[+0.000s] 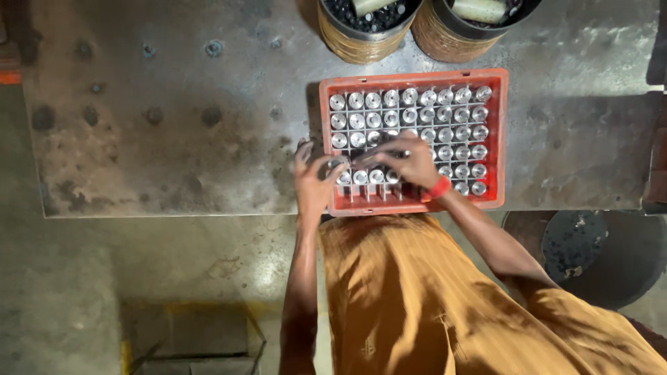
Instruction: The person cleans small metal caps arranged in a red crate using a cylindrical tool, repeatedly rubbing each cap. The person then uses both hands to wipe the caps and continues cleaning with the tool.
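Your left hand grips a metal cylinder at the near-left corner of the red crate. Your right hand lies over the crate's near rows, fingers spread on the cylinders; whether it grasps one, you cannot tell. Two tubs stand beyond

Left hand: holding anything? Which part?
The left hand holds a shiny metal cylinder by its side at the red crate's near-left corner; the exact grip is blurred.
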{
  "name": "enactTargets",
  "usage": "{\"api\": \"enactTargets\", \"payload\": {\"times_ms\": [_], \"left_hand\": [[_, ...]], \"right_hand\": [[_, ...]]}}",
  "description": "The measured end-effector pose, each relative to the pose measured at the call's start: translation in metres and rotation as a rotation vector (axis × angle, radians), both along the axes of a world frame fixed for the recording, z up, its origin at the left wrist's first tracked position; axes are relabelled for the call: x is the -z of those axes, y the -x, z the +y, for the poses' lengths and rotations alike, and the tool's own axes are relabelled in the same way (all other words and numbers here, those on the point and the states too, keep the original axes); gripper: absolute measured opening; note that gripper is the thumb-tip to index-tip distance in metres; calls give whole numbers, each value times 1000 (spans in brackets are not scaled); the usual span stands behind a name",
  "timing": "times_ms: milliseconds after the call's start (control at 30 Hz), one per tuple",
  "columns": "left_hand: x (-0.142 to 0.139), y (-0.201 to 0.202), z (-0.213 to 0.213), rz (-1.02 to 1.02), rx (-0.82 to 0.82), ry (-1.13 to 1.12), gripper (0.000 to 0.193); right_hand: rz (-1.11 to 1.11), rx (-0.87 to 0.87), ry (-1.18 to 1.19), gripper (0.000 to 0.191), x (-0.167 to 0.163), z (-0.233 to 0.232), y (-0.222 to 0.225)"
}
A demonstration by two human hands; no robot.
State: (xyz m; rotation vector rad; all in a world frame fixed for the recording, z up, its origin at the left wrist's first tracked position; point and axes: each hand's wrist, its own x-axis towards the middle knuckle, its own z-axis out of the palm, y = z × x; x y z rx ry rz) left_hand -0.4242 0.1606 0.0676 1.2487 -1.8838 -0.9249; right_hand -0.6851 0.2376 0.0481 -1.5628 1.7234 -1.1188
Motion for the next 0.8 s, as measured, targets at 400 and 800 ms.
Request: {"api": "enactTargets", "payload": {"times_ms": [400,800], "left_hand": [[-5,26,53,-266,24,-145,47],[-9,18,75,-697,-87,99,42]], "right_hand": [[209,23,-163,51,-14,32,-67],[403,-104,56,20,-36,34,-67]]}}
